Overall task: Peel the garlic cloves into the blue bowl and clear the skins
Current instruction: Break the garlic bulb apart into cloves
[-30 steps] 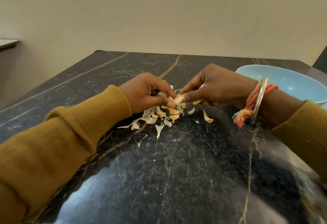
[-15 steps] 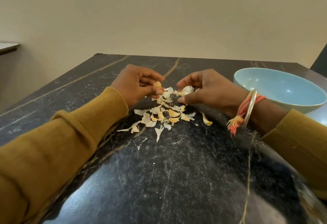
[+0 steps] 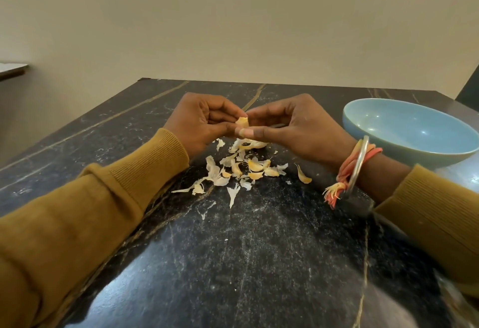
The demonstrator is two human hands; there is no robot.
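A small yellowish garlic clove (image 3: 242, 122) is held above the table between both hands. My left hand (image 3: 199, 123) pinches it from the left with curled fingers. My right hand (image 3: 293, 125) pinches it from the right with thumb and forefinger. Below the hands lies a scatter of garlic skins (image 3: 233, 172), papery white and yellow pieces on the black marble table (image 3: 246, 250). A whitish piece of the garlic bulb (image 3: 252, 143) lies just under my right thumb. The blue bowl (image 3: 409, 130) stands to the right of my right hand; its visible inside looks bare.
One stray curved skin (image 3: 303, 175) lies apart, to the right of the pile. The table's far edge meets a beige wall. A light ledge (image 3: 13, 68) juts in at the far left. My right wrist wears a metal bangle and an orange thread (image 3: 355, 167).
Both hands have risen from the skin pile and come together. The clove my left hand held half a second ago is now pinched between both hands. The bulb piece lies on the table.
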